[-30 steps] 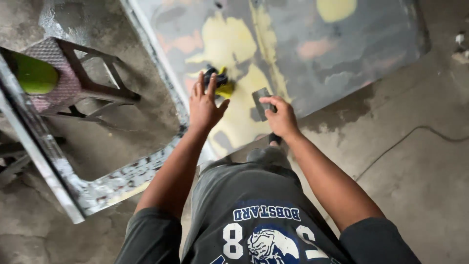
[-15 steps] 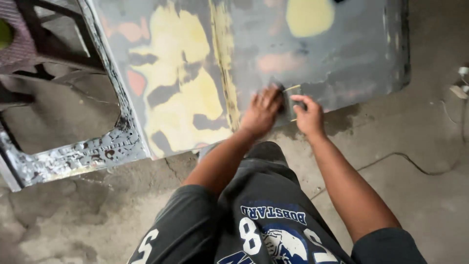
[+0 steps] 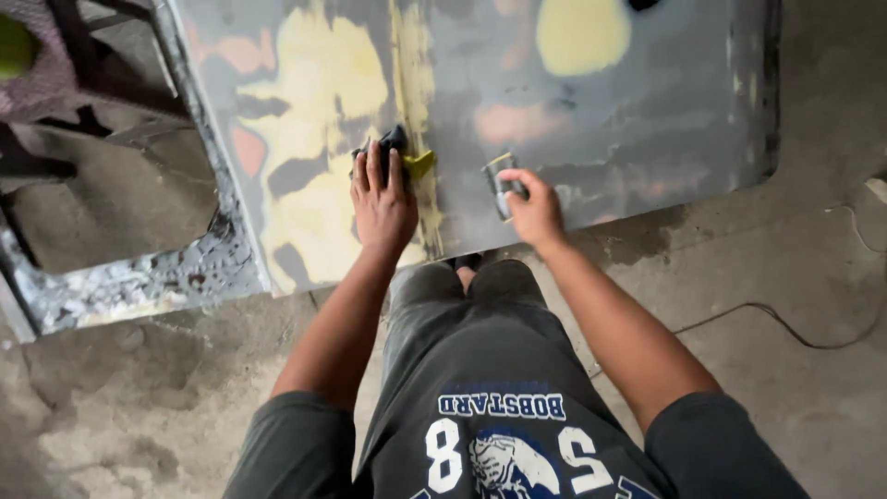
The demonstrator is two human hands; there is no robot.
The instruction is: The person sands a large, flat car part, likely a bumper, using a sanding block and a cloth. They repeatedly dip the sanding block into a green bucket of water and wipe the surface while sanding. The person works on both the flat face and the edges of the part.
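My left hand point(image 3: 383, 205) lies flat, fingers together and extended, pressing a dark sanding pad point(image 3: 393, 143) against the car door panel point(image 3: 591, 102); a yellow edge, filler or pad backing, shows at its right side. The pad sits on the vertical filler ridge near panel centre. My right hand point(image 3: 534, 214) is curled closed around a small grey sanding block point(image 3: 502, 185), thumb over the top, the block touching the panel just beside the ridge.

Judgement on handling: the pad looks soft and foldable, light, best held under a flat palm; the block looks stiff, light, gripped by its sides.

Panel: rigid sheet metal, lying flat on the concrete floor point(image 3: 795, 305). Surface matte grey, with pale yellow filler patches and pink-orange spots. The window frame point(image 3: 129, 282) at left is rough and flaking.
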